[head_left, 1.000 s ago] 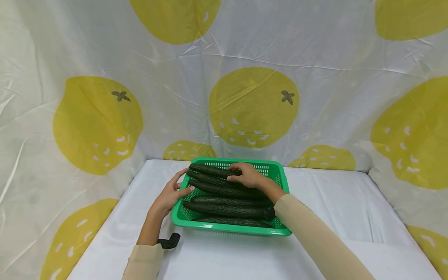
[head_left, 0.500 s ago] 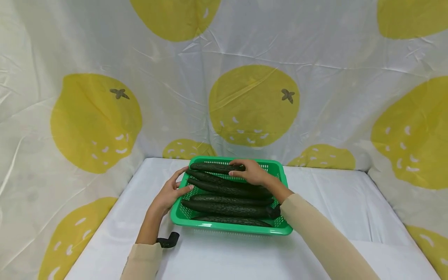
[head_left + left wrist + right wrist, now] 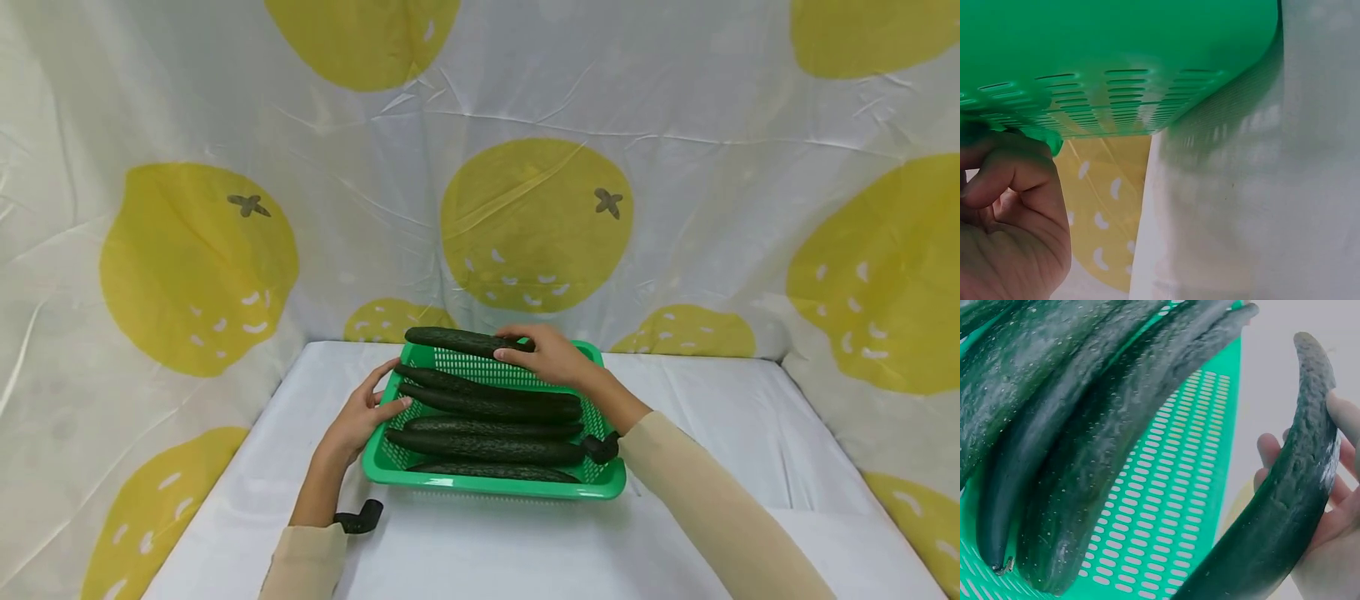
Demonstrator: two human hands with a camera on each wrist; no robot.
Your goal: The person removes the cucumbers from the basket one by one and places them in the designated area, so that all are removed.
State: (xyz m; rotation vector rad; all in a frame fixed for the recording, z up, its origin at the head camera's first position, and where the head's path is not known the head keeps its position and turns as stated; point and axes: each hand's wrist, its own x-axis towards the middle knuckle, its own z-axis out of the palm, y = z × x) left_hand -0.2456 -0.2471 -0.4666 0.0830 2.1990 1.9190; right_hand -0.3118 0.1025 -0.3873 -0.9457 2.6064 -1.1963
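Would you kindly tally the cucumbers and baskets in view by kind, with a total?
Green perforated basket: 1
Cucumbers: 6 visible (5 lying in the basket, 1 held in the right hand)
Total: 7

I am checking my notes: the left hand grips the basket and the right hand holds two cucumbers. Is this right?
Not quite: the right hand holds one cucumber, as the right wrist view shows; the left hand grips the basket.
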